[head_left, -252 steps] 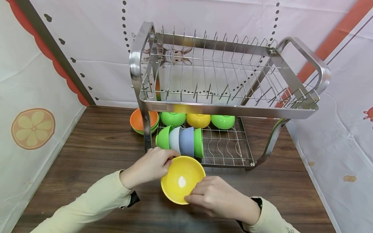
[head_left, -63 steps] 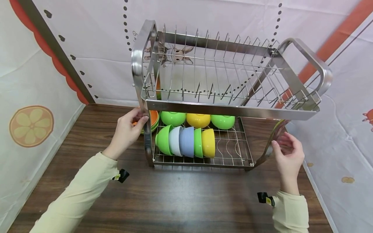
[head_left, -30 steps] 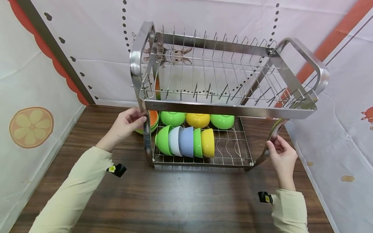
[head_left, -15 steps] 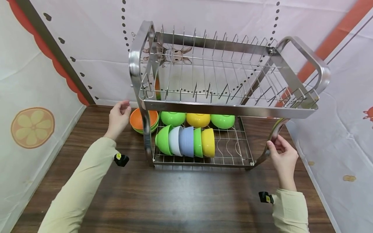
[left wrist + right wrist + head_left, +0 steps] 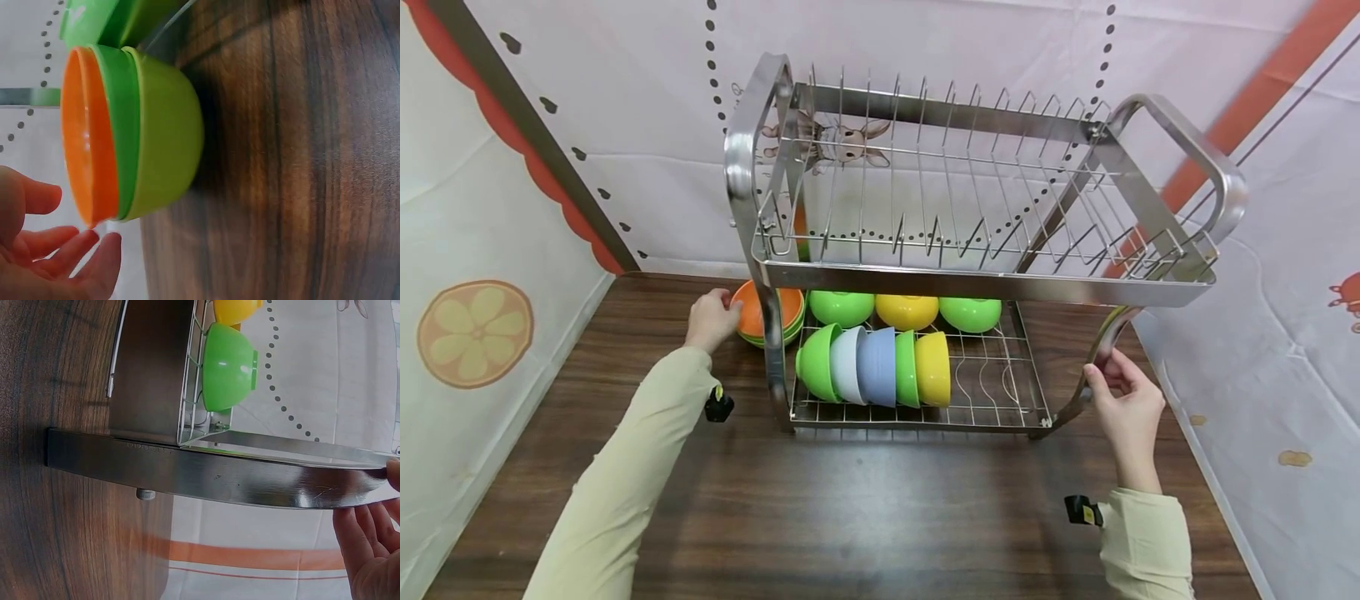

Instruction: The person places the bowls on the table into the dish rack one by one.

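Note:
A nested stack of bowls stands on the table left of the steel dish rack (image 5: 985, 286); its top orange bowl (image 5: 752, 312) sits over a green bowl (image 5: 119, 125) and a lime bowl (image 5: 165, 137). My left hand (image 5: 711, 321) is at the stack's left side. In the left wrist view its fingertips come right to the orange rim, and the thumb stands apart from it. My right hand (image 5: 1126, 408) grips the rack's right leg (image 5: 262, 481), thumb on one side and fingers on the other.
On the lower tier, a front row of bowls on their sides ends in a yellow bowl (image 5: 934, 368). Behind it are a green bowl (image 5: 841, 308), another yellow bowl (image 5: 907, 312) and another green bowl (image 5: 970, 315), upside down. The upper tier overhangs them.
The yellow bowl both hands held earlier now stands in the front row. Both hands went to the rack's legs; then my left hand let go and moved to the bowl stack. My right hand stayed.

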The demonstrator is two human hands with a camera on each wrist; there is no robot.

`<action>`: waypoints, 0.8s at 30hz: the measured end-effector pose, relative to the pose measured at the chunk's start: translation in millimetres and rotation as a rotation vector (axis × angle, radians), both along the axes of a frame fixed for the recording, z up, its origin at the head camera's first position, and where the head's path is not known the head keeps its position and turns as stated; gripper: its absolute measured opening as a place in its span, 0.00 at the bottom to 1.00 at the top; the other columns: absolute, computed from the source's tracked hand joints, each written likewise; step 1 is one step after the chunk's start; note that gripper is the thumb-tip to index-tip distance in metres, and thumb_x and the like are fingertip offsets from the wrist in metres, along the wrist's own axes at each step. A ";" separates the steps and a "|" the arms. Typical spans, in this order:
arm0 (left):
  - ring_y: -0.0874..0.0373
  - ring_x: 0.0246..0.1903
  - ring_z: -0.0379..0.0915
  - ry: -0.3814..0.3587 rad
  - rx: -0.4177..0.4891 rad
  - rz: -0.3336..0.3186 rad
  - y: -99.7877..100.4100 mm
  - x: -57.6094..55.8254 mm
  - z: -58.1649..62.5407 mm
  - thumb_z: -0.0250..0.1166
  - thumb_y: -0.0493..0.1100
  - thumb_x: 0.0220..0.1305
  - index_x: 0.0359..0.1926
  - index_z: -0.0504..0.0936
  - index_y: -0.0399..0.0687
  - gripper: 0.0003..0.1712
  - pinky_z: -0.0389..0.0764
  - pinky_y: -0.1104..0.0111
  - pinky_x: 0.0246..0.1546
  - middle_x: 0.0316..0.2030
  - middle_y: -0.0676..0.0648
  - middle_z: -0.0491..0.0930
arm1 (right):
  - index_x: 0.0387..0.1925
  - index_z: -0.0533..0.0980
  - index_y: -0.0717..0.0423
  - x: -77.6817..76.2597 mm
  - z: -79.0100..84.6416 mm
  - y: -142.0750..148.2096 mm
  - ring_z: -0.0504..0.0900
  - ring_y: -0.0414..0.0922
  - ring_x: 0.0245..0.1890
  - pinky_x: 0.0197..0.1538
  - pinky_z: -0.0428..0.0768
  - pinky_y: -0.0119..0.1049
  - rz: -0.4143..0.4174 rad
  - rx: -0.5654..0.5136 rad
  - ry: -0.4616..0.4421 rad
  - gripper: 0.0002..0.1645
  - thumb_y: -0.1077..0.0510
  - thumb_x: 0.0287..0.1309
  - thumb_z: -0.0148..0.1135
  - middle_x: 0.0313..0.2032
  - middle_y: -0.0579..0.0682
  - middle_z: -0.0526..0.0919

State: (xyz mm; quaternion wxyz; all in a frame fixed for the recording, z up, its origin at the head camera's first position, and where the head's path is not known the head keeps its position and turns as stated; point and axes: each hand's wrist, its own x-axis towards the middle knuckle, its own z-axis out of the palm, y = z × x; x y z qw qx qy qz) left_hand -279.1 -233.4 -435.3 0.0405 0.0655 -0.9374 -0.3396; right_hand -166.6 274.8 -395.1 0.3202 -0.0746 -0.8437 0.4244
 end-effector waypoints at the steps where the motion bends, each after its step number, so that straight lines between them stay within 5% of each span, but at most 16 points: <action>1: 0.36 0.46 0.67 -0.009 -0.002 0.008 -0.7 0.1 -1.6 0.49 0.41 0.63 0.53 0.67 0.23 0.24 0.68 0.52 0.49 0.44 0.28 0.73 | 0.44 0.76 0.72 0.2 -0.1 -0.1 0.68 0.19 0.21 0.29 0.67 0.11 0.001 0.001 0.001 0.20 0.71 0.45 0.65 0.20 0.20 0.69; 13: 0.38 0.45 0.69 -0.055 -0.003 0.096 -1.9 -0.7 -9.2 0.49 0.40 0.62 0.52 0.72 0.29 0.21 0.70 0.52 0.47 0.42 0.33 0.76 | 0.43 0.76 0.73 -0.9 -1.9 -0.2 0.69 0.19 0.21 0.30 0.67 0.11 0.009 -0.001 0.006 0.19 0.72 0.44 0.64 0.20 0.20 0.69; 24: 0.38 0.41 0.70 -0.112 -0.028 0.058 -4.0 -2.3 -4.5 0.50 0.37 0.57 0.50 0.72 0.29 0.21 0.73 0.52 0.40 0.42 0.32 0.75 | 0.43 0.76 0.73 1.1 -1.0 -1.8 0.69 0.19 0.22 0.31 0.67 0.11 -0.001 0.003 0.018 0.19 0.71 0.44 0.65 0.21 0.21 0.69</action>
